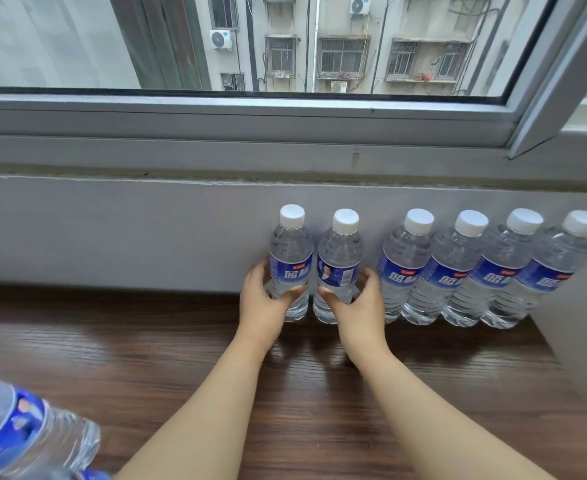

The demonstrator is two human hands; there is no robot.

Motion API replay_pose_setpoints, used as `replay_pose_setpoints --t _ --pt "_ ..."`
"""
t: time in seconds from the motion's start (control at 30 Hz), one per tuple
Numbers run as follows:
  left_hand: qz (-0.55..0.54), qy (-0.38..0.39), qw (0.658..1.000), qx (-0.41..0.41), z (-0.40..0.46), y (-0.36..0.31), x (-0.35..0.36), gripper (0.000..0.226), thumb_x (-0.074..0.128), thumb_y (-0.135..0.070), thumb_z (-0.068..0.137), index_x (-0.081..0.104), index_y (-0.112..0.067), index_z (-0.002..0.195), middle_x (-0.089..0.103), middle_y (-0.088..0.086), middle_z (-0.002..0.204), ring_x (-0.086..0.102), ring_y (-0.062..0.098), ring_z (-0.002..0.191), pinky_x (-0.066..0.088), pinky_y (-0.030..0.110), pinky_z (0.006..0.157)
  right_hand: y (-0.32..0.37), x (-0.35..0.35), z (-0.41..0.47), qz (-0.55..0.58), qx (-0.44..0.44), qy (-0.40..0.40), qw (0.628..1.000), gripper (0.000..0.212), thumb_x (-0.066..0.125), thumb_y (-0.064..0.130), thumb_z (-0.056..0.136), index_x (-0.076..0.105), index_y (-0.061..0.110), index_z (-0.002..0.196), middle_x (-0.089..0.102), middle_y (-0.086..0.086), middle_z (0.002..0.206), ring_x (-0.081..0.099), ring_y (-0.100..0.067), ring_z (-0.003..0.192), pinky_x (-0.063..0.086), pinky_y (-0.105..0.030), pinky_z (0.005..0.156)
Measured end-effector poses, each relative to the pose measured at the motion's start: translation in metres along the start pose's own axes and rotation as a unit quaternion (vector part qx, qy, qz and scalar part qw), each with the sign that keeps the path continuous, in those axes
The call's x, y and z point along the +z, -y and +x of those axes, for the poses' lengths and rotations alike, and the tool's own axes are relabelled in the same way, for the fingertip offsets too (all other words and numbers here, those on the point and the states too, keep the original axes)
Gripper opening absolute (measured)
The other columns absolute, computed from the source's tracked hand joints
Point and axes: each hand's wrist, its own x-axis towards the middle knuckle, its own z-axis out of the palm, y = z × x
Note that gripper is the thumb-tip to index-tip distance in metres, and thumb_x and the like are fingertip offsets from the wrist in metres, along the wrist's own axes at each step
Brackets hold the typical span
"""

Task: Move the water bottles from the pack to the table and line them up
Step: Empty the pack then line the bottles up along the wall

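The dark brown wooden tabletop (146,358) is running along a grey wall under a wide window, and the row of bottles is growing along that wall from the right corner toward the left. Four clear plastic water bottles with white caps and blue labels (465,268) are standing there side by side, touching or nearly touching each other, upright although the wide lens is making them look tilted. Just to the left of them, with a small gap showing, two more bottles are standing with their long axes vertical. The left hand (267,299) is gripping the leftmost bottle (291,265) low on its body, below the label, with the fingers (255,277) curling around the far side and the thumb pressing on the near side. The right hand (357,303) is holding the neighbouring bottle (338,268) in the same way, its fingers wrapping around the right side, very near the first bottle of the standing row. Both bottoms seem to be resting on the wood, though I cannot tell it surely. I judge that the coming move is depending on this small gap: the two bottles should slide to the right to join the row, and the right hand is the nearer one. At the bottom left corner the wrapped pack of remaining bottles (25,431) is lying, blurred, well apart from the row.
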Motion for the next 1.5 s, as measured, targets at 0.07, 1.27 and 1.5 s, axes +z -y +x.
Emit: replay_pose_setpoints --t 0.07,1.27,1.5 --pt "0.003 0.008 1.0 -0.007 -0.001 0.003 -0.002 0.064 0.083 -0.016 0.069 0.053 -0.027 0.124 0.058 -0.004 0.127 0.054 0.01 0.118 0.044 0.034 0.101 -0.003 0.003 -0.005 -0.007 0.01 -0.017 1.0 0.067 0.084 0.019 0.069 0.044 0.018 0.124 0.054 0.009 0.114 0.052 -0.008 0.107 0.04 -0.016 0.086" --pt "-0.013 0.034 0.999 -0.003 -0.007 0.022 0.004 0.056 0.08 0.002 0.066 0.057 -0.04 0.094 0.066 -0.017 0.1 0.061 -0.013 0.092 0.046 0.014 0.081 -0.036 0.037 -0.016 -0.095 -0.042 -0.118 0.988 0.067 0.075 0.016 0.078 0.042 0.009 0.136 0.051 -0.009 0.134 0.047 -0.024 0.127 0.038 -0.035 0.107" --pt "-0.012 0.041 0.999 0.0 -0.007 0.02 0.003 0.055 0.079 0.005 0.067 0.055 -0.039 0.09 0.065 -0.017 0.095 0.06 -0.017 0.085 0.046 0.007 0.073 -0.028 0.037 -0.016 -0.117 -0.016 -0.156 0.981 0.066 0.081 0.022 0.072 0.046 0.006 0.126 0.049 -0.01 0.128 0.052 -0.026 0.115 0.034 -0.02 0.082"
